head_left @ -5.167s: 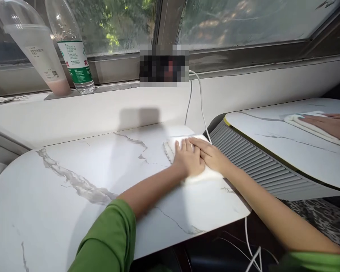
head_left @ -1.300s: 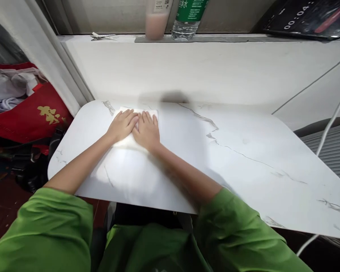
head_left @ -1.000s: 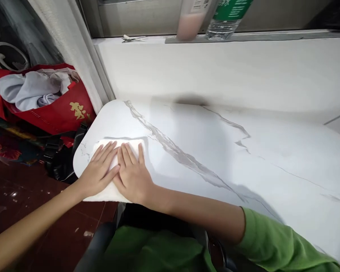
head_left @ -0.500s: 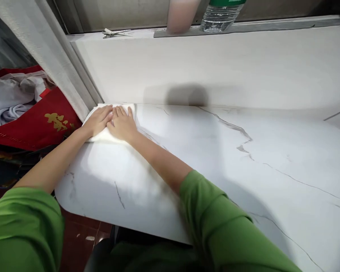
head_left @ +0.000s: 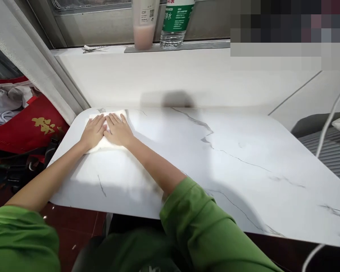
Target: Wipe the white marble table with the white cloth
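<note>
A folded white cloth [head_left: 106, 144] lies on the far left corner of a white marble-patterned table [head_left: 204, 166]. My left hand [head_left: 94, 131] and my right hand [head_left: 118, 130] press flat on the cloth side by side, fingers stretched out toward the wall. Both arms wear green sleeves. Most of the cloth is hidden under my palms.
On the window ledge stand a cup with pink drink [head_left: 143, 23] and a green-labelled water bottle [head_left: 175, 20], with a small clip [head_left: 91, 48] left of them. A red bag with clothes [head_left: 31, 122] sits at the left. A white cable [head_left: 328, 121] and a grey ribbed panel [head_left: 328, 153] are at the right.
Both hands slid the cloth from the table's right side to its left end, then from the near left edge to the far left corner, where it stays.
</note>
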A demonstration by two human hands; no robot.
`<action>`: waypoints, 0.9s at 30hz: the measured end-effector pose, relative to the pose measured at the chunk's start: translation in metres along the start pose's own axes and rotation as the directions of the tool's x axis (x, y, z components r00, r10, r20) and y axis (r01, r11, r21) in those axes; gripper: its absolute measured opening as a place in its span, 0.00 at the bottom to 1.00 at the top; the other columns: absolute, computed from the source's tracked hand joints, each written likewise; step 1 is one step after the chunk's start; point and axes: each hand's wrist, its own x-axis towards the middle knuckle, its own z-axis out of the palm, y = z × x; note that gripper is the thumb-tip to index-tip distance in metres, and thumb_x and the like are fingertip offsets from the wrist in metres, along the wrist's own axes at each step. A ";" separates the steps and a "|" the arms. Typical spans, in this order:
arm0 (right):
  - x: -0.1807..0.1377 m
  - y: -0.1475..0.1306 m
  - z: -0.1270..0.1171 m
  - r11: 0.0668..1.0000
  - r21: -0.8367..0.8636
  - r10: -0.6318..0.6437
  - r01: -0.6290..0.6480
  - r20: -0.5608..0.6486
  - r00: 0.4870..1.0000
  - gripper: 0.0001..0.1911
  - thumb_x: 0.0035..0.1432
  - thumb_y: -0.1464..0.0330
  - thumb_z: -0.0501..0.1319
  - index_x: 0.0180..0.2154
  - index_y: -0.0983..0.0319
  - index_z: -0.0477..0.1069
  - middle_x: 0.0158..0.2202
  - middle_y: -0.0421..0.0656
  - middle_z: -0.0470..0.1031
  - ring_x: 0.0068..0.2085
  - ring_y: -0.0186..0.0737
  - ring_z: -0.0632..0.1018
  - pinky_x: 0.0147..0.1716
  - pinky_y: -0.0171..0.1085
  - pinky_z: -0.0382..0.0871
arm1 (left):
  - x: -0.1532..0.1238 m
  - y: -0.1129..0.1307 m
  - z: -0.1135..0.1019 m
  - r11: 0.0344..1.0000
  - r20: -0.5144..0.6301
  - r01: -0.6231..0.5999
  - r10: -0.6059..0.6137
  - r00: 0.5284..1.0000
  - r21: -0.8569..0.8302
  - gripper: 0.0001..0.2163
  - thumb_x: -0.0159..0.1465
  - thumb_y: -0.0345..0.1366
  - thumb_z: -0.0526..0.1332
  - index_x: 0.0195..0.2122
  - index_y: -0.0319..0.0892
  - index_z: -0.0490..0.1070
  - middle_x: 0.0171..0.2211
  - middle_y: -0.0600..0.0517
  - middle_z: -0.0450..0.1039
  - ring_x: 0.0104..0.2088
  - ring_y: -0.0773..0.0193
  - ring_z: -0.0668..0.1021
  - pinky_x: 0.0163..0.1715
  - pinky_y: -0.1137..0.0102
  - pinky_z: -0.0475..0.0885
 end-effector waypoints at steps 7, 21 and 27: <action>-0.100 -0.011 -0.010 0.993 -0.014 -0.115 0.114 -0.063 0.991 0.32 0.64 0.64 0.48 0.65 0.77 0.54 0.68 0.56 0.53 0.69 0.48 0.53 0.68 0.52 0.37 | -0.092 0.069 0.010 1.000 -0.078 0.013 -0.011 0.997 0.021 0.25 0.70 0.41 0.39 0.65 0.38 0.55 0.68 0.43 0.53 0.68 0.53 0.55 0.66 0.50 0.48; -0.137 0.019 -0.030 0.999 -0.014 -0.040 0.040 -0.036 0.999 0.33 0.64 0.63 0.47 0.65 0.76 0.54 0.68 0.56 0.52 0.69 0.48 0.53 0.68 0.52 0.38 | -0.080 0.109 0.023 0.993 -0.026 -0.118 0.118 0.993 0.002 0.25 0.72 0.43 0.37 0.65 0.39 0.53 0.67 0.43 0.54 0.68 0.54 0.54 0.66 0.51 0.49; -0.067 0.082 -0.045 0.996 -0.036 0.087 -0.087 -0.007 0.996 0.34 0.64 0.65 0.45 0.66 0.76 0.50 0.69 0.53 0.50 0.69 0.46 0.51 0.68 0.50 0.37 | 0.028 0.112 0.025 0.989 0.012 -0.140 0.141 0.990 -0.051 0.23 0.72 0.40 0.39 0.63 0.36 0.56 0.67 0.42 0.54 0.68 0.54 0.55 0.66 0.54 0.47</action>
